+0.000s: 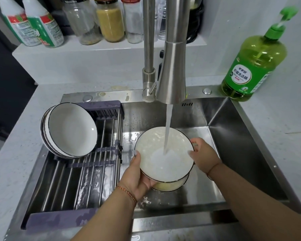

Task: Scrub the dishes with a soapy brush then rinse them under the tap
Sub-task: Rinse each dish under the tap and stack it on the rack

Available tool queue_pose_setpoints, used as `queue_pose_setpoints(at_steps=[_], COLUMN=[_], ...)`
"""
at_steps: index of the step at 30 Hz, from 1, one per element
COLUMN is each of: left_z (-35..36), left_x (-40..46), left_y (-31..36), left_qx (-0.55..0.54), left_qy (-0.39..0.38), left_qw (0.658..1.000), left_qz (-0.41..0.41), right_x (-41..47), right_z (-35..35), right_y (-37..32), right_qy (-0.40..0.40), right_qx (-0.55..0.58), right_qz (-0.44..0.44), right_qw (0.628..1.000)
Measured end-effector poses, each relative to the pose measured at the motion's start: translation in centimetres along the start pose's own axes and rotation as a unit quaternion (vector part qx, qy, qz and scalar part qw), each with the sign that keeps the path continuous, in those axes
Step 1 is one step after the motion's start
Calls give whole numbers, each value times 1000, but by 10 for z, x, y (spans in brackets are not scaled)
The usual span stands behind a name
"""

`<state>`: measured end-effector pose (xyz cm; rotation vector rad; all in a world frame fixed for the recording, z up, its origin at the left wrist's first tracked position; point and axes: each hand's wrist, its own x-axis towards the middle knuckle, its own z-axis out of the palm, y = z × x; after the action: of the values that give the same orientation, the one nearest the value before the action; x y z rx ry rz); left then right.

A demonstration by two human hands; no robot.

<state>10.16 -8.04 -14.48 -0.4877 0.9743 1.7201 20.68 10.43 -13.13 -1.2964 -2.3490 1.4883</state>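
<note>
Steel sink fills most of the frame, with a drying rack across its left half holding tilted stacked bowls. Tap at top center pours into a white bowl at center. Left hand grips its lower-left rim, right hand grips the right rim. Green soap bottle sits upper right.

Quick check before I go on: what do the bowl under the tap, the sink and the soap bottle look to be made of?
Bowl: likely glazed ceramic, glossy white with a thin dark rim line.
Sink: stainless steel, brushed, with streaky reflections and sharp folded corners.
Soap bottle: translucent green plastic, liquid level showing through, with an opaque green pump.
</note>
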Motion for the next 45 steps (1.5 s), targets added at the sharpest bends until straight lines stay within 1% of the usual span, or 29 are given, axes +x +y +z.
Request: queue_pose_setpoints(at_steps=[1,2,4,5,7,8,10,11,13,15,17,19,23,26,28,30,34,37,41,45], left_z=[0,1,2,3,5,5,6,7,10,13,13,12,11,10,7,6,5,4,6,5], left_x=[0,0,1,0,-2,-2,-4,-5,-8,-12,-15,-16,-20,-25,-26,-27,-29,-28,-30,-31], left_y=[0,0,-1,-1,-1,-1,-2,-2,-5,-8,-11,-11,-15,-18,-17,-15,-15,-14,-14,-13], left_qx=[3,9,24,28,30,30,34,39,52,61,68,80,103,81,73,75,81,77,66,45], left_qy=[-11,-17,-25,-28,-34,-39,-46,-49,-58,-59,-56,-59,-76,-61,-47,-36,-16,-16,-35,-54], left_qw=[1000,1000,998,998,996,995,994,993,993,993,994,992,989,992,993,993,992,992,992,993], left_qz=[10,23,46,57,76,85,97,98,90,77,69,74,77,80,84,87,98,103,99,90], right_x=[-3,-7,-16,-21,-36,-44,-62,-71,-85,-87,-80,-68,-38,-20,-18,-24,-53,-82,-109,-94], right_z=[-1,-1,1,2,6,8,15,19,26,35,42,47,49,36,24,13,6,13,31,45], right_y=[0,-1,2,4,1,-1,-7,-13,-29,-43,-52,-55,-49,-32,-23,-19,-13,-17,-36,-56], right_qy=[24,55,92,79,-11,-58,-107,-132,-214,-254,-260,-262,-214,-165,-141,-134,-151,-174,-226,-261], right_qx=[-78,-163,-323,-372,-420,-421,-388,-356,-271,-193,-163,-164,-292,-357,-401,-453,-485,-448,-341,-267], right_qz=[-62,-135,-252,-284,-290,-284,-295,-303,-268,-238,-224,-225,-237,-199,-195,-201,-200,-207,-247,-225], right_qw=[995,976,908,880,860,860,866,874,899,917,925,924,902,898,884,858,838,852,879,900])
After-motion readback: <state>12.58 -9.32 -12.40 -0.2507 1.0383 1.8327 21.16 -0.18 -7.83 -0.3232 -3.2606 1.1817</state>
